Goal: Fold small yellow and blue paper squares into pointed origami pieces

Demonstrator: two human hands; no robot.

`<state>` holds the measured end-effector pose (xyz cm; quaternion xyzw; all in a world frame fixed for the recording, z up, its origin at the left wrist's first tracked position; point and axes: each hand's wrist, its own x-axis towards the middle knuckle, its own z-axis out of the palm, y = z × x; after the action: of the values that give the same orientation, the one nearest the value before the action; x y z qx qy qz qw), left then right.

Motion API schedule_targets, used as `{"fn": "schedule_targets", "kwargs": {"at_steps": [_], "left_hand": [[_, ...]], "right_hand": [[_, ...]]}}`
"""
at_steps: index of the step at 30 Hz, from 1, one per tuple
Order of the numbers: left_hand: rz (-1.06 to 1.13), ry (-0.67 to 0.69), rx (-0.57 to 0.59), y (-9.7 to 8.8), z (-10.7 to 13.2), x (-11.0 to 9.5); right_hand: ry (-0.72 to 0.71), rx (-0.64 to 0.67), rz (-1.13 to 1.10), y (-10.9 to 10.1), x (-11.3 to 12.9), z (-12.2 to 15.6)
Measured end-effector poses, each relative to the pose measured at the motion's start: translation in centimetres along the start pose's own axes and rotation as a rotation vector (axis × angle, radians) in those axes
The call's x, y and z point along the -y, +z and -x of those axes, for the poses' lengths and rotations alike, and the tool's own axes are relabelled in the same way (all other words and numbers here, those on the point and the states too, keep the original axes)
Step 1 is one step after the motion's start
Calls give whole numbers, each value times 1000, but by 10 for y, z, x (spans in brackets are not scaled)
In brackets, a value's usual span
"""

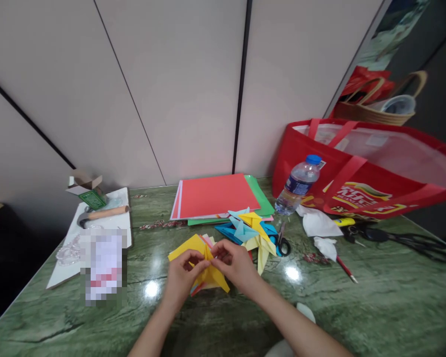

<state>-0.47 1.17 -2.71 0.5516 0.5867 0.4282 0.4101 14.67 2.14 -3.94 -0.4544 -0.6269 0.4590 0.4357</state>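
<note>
My left hand and my right hand both pinch a yellow folded paper just above the green marble table. The fingers of each hand are closed on its upper edges. Under it lies a small pile of loose coloured sheets. Just behind my right hand sit finished folded paper shapes in yellow and blue.
A stack of red, green and pink paper lies at the back. A water bottle leans on a red bag. Blue-handled scissors, black scissors, crumpled tissues, a hammer and a small box lie around.
</note>
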Motion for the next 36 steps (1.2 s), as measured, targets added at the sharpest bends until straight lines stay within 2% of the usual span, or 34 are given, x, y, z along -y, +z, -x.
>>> {"fn": "schedule_targets", "kwargs": {"at_steps": [4,8,13,17,21,25,29,32,36], "left_hand": [[-88,98,-6,4,2,1],[-36,130,-14,3,2,1],[102,-16,56,3,2,1],[206,-73,30,5,3,5],[347,-200,76,5,5,1],[306,-225,215,6,7,-6],[334,-272,313,4,8,-3],[304,-338,361,1,8,3],[241,-345,381,1,8,5]], "right_hand": [[31,-17,-30,0,-2,-1],[75,4,-76,1,-4,-1],[121,8,-146,0,-6,-2],[132,17,-190,0,-6,-2],[157,49,-246,0,-6,-3],[176,109,-295,-1,-7,-3],[190,139,-298,-4,-6,-3],[185,161,-300,-7,-3,-4],[184,169,-314,-9,-1,-4]]}}
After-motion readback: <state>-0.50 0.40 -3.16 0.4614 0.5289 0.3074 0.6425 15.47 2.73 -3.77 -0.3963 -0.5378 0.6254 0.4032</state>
